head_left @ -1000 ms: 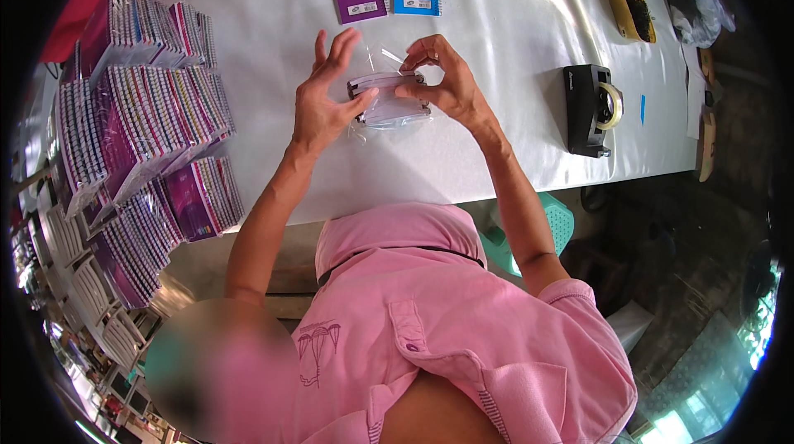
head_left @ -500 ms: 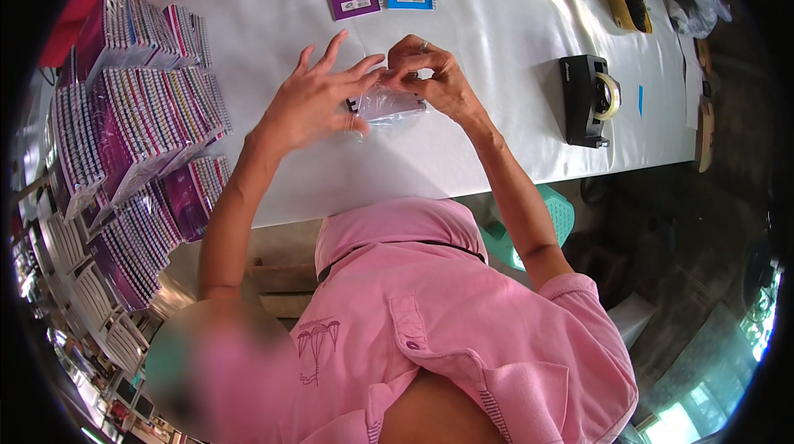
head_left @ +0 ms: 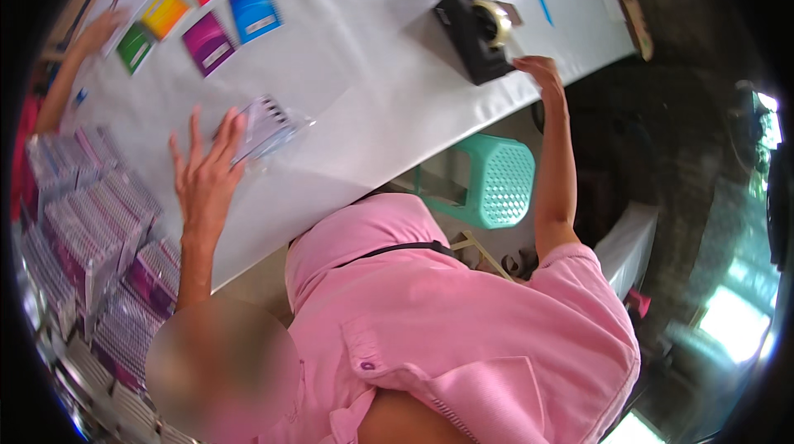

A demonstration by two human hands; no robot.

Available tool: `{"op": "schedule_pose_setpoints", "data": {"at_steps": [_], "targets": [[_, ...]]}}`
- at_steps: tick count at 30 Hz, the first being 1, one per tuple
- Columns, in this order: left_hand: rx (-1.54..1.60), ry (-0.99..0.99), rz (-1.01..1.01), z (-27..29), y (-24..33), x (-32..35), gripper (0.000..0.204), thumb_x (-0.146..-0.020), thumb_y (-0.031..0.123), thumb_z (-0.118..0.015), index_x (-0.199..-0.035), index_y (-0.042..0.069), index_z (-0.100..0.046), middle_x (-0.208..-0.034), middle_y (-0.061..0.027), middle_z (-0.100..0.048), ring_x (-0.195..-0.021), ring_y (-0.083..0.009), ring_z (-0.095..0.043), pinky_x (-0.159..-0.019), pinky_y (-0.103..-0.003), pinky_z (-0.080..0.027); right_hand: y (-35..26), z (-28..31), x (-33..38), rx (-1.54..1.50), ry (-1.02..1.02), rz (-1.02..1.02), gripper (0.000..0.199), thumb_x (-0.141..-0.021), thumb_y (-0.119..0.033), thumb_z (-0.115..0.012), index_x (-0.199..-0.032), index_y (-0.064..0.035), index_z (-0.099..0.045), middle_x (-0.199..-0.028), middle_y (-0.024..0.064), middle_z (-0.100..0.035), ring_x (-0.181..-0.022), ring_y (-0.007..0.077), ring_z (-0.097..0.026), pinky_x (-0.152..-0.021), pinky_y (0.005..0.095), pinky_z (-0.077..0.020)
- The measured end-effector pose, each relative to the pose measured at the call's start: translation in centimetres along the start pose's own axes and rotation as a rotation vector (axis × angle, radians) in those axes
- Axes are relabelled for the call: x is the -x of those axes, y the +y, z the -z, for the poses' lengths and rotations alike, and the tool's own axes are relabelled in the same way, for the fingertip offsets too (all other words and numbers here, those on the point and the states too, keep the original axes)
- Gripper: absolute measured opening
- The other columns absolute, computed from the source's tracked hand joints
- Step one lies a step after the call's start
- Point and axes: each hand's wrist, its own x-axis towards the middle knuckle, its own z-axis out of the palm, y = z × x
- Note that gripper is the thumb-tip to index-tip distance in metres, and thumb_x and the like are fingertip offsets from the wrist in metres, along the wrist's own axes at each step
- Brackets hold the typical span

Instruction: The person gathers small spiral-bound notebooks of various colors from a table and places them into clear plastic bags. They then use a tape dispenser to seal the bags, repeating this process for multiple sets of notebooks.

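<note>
A small notebook pack (head_left: 269,125) in clear plastic lies on the white table, its spiral edge facing up and right. My left hand (head_left: 207,171) is open, fingers spread, with its fingertips at the pack's left edge. To the right stands a black tape dispenser (head_left: 473,34) with a roll of clear tape (head_left: 494,24). My right hand (head_left: 542,72) has its fingers pinched together at the dispenser's front tip. What lies between those fingertips is too small to make out.
Purple (head_left: 208,44), blue (head_left: 255,11), yellow (head_left: 165,14) and green (head_left: 135,48) notebooks lie at far left, with several others. Wrapped notebook stacks (head_left: 91,220) crowd the left edge. Another person's hand (head_left: 101,30) is beyond them. A green stool (head_left: 504,183) stands below the table's edge.
My right hand has left the plastic-wrapped pack and moved right to the tape dispenser. My left hand stays beside the pack. The view has turned toward the right.
</note>
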Motion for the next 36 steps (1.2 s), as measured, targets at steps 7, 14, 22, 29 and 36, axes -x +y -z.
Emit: {"op": "schedule_pose_setpoints", "data": {"at_steps": [7, 14, 22, 29, 36], "targets": [[-0.054, -0.002, -0.029, -0.2, 0.1, -0.2, 0.077, -0.075, 0.016, -0.073, -0.143, 0.022, -0.038, -0.147, 0.0113, -0.037, -0.141, -0.0284, -0.024, -0.111, -0.056, -0.019, -1.5, 0.1, 0.5, -0.341, -0.338, -0.065, 0.044, -0.08, -0.027, -0.072, -0.111, 0.0019, -0.063, -0.115, 0.0121, -0.06, -0.115, 0.0225, -0.052, -0.094, 0.0419, -0.0464], [-0.093, -0.019, -0.009, 0.0, 0.3, 0.1, 0.076, -0.076, 0.015, -0.071, -0.144, 0.021, -0.036, -0.147, 0.0108, -0.036, -0.14, -0.029, -0.024, -0.111, -0.057, -0.02, 3.7, -3.6, 2.2, -1.15, -0.308, 0.245, 0.015, -0.088, -0.007, -0.06, -0.094, 0.0053, -0.066, -0.144, 0.0164, -0.037, -0.126, 0.0281, -0.044, -0.102, 0.05, -0.0408], [-0.017, 0.01, 0.009, -0.1, 0.2, 0.3, 0.076, -0.075, 0.014, -0.072, -0.143, 0.023, -0.038, -0.146, 0.0102, -0.038, -0.139, -0.0297, -0.026, -0.11, -0.057, -0.02, 4.5, -3.4, 4.5, -0.073, 0.201, 0.304, 0.017, -0.073, -0.024, -0.073, -0.082, -0.0097, -0.075, -0.122, 0.0142, -0.056, -0.11, 0.0253, -0.054, -0.086, 0.0446, -0.0423], [0.116, 0.101, 0.024, -0.3, 0.0, 0.3, 0.072, -0.072, 0.015, -0.074, -0.137, 0.022, -0.047, -0.143, 0.0108, -0.041, -0.139, -0.0267, -0.027, -0.11, -0.056, -0.021, -6.7, -9.0, 7.2, 0.145, 0.375, 0.055, 0.025, -0.069, -0.027, -0.075, -0.084, -0.0066, -0.074, -0.072, 0.0076, -0.064, -0.066, 0.0209, -0.06, -0.064, 0.0318, -0.0469], [0.204, 0.172, 0.013, -1.8, -0.7, 1.0, 0.067, -0.074, 0.015, -0.073, -0.136, 0.02, -0.049, -0.142, 0.0096, -0.043, -0.138, -0.0273, -0.027, -0.109, -0.058, -0.022, -23.2, -18.9, 18.5, -0.642, -0.568, -0.054, 0.021, -0.085, -0.019, -0.068, -0.095, -0.0004, -0.066, -0.061, -0.0102, -0.035, -0.052, 0.0014, -0.031, -0.048, 0.0198, -0.0254]]}}
